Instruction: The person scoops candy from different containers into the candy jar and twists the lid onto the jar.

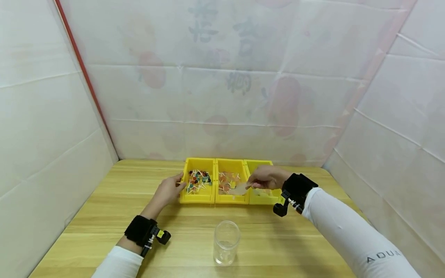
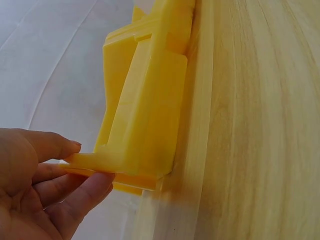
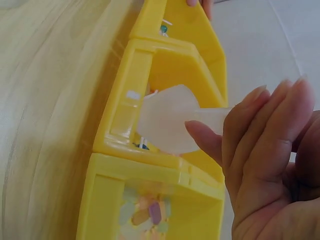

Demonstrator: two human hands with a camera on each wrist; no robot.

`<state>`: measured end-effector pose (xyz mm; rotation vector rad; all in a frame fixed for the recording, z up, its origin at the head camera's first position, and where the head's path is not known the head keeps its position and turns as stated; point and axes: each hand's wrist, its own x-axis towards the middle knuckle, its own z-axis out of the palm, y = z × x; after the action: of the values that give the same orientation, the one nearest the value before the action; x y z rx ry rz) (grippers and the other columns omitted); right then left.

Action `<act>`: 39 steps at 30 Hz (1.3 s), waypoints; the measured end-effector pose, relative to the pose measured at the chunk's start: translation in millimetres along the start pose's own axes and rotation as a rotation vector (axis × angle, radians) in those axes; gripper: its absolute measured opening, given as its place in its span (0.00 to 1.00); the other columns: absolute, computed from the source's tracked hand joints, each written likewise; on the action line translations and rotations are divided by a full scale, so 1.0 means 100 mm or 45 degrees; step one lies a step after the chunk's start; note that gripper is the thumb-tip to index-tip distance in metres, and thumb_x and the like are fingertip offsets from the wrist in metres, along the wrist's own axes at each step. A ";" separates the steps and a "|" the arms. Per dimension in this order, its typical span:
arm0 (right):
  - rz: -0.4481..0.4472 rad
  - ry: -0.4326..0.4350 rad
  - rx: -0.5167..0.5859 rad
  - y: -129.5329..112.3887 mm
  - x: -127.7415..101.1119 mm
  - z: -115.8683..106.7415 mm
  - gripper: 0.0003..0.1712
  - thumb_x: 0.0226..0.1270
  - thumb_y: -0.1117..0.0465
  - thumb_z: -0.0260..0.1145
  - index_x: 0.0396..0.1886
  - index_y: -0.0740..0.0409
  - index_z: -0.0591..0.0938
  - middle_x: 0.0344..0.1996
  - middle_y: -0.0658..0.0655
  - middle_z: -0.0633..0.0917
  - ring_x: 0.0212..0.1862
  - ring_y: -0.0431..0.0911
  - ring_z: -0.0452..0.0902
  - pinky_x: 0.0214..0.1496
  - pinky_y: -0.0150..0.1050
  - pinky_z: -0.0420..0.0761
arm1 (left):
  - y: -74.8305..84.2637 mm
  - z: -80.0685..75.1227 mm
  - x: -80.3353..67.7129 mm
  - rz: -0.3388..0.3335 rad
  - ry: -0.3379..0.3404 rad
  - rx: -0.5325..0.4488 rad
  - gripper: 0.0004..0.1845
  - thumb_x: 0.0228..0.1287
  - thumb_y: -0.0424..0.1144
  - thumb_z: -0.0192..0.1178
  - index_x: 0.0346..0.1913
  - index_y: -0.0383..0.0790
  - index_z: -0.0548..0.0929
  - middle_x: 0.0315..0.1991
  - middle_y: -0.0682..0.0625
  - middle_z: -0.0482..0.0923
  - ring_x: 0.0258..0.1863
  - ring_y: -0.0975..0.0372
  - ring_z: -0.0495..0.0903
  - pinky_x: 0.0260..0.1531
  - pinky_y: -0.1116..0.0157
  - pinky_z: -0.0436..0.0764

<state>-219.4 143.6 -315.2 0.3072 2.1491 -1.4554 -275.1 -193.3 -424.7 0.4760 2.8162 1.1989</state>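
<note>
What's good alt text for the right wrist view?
A right hand holds a translucent plastic scoop over the middle of three joined yellow bins. The bins sit on a pale wooden table; the nearest holds small pastel pieces.

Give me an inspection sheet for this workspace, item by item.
Surface: wooden table, bare in front.
Job's things: three yellow bins in a row, the left and middle with small coloured pieces; translucent scoop over the middle bin.
Clutter: clear jar, upright, near the front edge.
Grippers: left hand grips the left bin's rim; right hand pinches the scoop.
Cables: nothing seen.
Surroundings: white sheeting on three sides.
</note>
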 end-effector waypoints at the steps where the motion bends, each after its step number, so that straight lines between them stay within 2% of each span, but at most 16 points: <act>1: 0.003 -0.002 0.006 0.01 0.01 0.00 0.14 0.72 0.69 0.56 0.48 0.77 0.81 0.32 0.63 0.85 0.17 0.35 0.73 0.22 0.23 0.75 | 0.00 0.00 0.00 -0.002 0.001 0.002 0.31 0.73 0.39 0.57 0.74 0.37 0.62 0.62 0.33 0.73 0.30 0.60 0.81 0.20 0.66 0.76; 3: 0.011 0.005 0.016 0.01 0.02 0.02 0.14 0.72 0.69 0.57 0.47 0.76 0.81 0.30 0.61 0.85 0.17 0.34 0.72 0.22 0.23 0.75 | 0.01 -0.01 0.00 -0.003 0.001 0.015 0.31 0.73 0.39 0.57 0.74 0.36 0.62 0.61 0.32 0.73 0.32 0.59 0.81 0.20 0.66 0.76; 6: 0.004 0.004 0.058 0.02 0.05 0.06 0.15 0.72 0.69 0.57 0.50 0.78 0.80 0.33 0.63 0.86 0.17 0.34 0.72 0.22 0.22 0.75 | 0.01 -0.02 0.00 -0.015 0.000 0.025 0.31 0.72 0.38 0.58 0.74 0.35 0.62 0.62 0.32 0.72 0.41 0.52 0.83 0.21 0.66 0.76; 9: -0.012 0.011 0.113 0.06 0.08 0.12 0.16 0.73 0.69 0.56 0.53 0.78 0.78 0.40 0.68 0.85 0.17 0.35 0.73 0.22 0.23 0.75 | 0.02 -0.02 0.00 -0.028 -0.003 0.030 0.32 0.72 0.38 0.58 0.74 0.35 0.62 0.62 0.32 0.72 0.52 0.47 0.79 0.23 0.67 0.78; 10: -0.020 0.010 0.139 0.08 0.09 0.14 0.17 0.73 0.69 0.55 0.54 0.79 0.77 0.42 0.70 0.85 0.16 0.35 0.73 0.22 0.24 0.75 | 0.03 -0.02 0.00 -0.032 -0.007 0.030 0.32 0.71 0.38 0.59 0.74 0.35 0.62 0.62 0.32 0.72 0.52 0.47 0.79 0.22 0.67 0.77; 12: -0.027 0.021 0.174 0.11 0.11 0.19 0.16 0.74 0.69 0.55 0.53 0.79 0.77 0.39 0.69 0.85 0.16 0.35 0.73 0.21 0.24 0.75 | 0.04 -0.02 0.00 -0.037 -0.011 0.032 0.32 0.71 0.38 0.59 0.74 0.35 0.62 0.63 0.32 0.71 0.50 0.48 0.80 0.21 0.67 0.77; 18: -0.046 0.067 0.233 0.15 0.18 0.30 0.17 0.75 0.69 0.52 0.53 0.79 0.77 0.22 0.55 0.81 0.16 0.35 0.70 0.21 0.23 0.73 | 0.06 -0.01 0.01 -0.056 -0.012 0.031 0.32 0.71 0.38 0.59 0.74 0.35 0.62 0.63 0.33 0.71 0.46 0.51 0.81 0.21 0.67 0.76; 24: -0.063 0.072 0.285 0.19 0.27 0.38 0.20 0.76 0.69 0.51 0.62 0.78 0.70 0.25 0.57 0.80 0.17 0.37 0.69 0.24 0.26 0.73 | 0.06 -0.02 0.01 -0.056 -0.005 0.037 0.32 0.71 0.38 0.59 0.74 0.35 0.62 0.63 0.34 0.72 0.35 0.56 0.81 0.18 0.66 0.74; 27: -0.100 0.092 0.314 0.21 0.33 0.43 0.20 0.75 0.70 0.51 0.61 0.79 0.71 0.26 0.57 0.80 0.18 0.37 0.70 0.24 0.26 0.73 | 0.05 -0.02 0.01 -0.054 0.003 0.046 0.32 0.71 0.38 0.59 0.74 0.35 0.62 0.63 0.34 0.72 0.39 0.55 0.82 0.19 0.67 0.74; 31: -0.144 0.163 0.363 0.26 0.41 0.53 0.18 0.73 0.72 0.53 0.57 0.79 0.74 0.25 0.57 0.80 0.20 0.39 0.73 0.26 0.28 0.77 | 0.06 -0.02 0.01 -0.046 0.010 0.041 0.32 0.71 0.38 0.59 0.74 0.35 0.62 0.63 0.34 0.72 0.49 0.49 0.80 0.22 0.67 0.77; 35: -0.145 0.265 0.360 0.32 0.51 0.62 0.15 0.72 0.71 0.54 0.53 0.77 0.77 0.24 0.56 0.78 0.23 0.40 0.75 0.31 0.31 0.80 | 0.06 0.00 -0.01 -0.033 0.010 0.037 0.32 0.71 0.38 0.59 0.74 0.35 0.62 0.63 0.34 0.72 0.53 0.47 0.78 0.25 0.67 0.79; 39: -0.184 0.343 0.389 0.38 0.58 0.71 0.16 0.73 0.72 0.53 0.56 0.76 0.75 0.30 0.59 0.79 0.28 0.44 0.77 0.40 0.36 0.83 | 0.08 0.02 -0.04 -0.008 0.014 0.038 0.32 0.70 0.37 0.60 0.73 0.34 0.63 0.62 0.34 0.73 0.52 0.47 0.79 0.24 0.67 0.78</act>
<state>-229.2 87.7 -396.9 0.4910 2.1871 -1.9261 -269.2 -187.5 -420.7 0.4632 2.8459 1.1636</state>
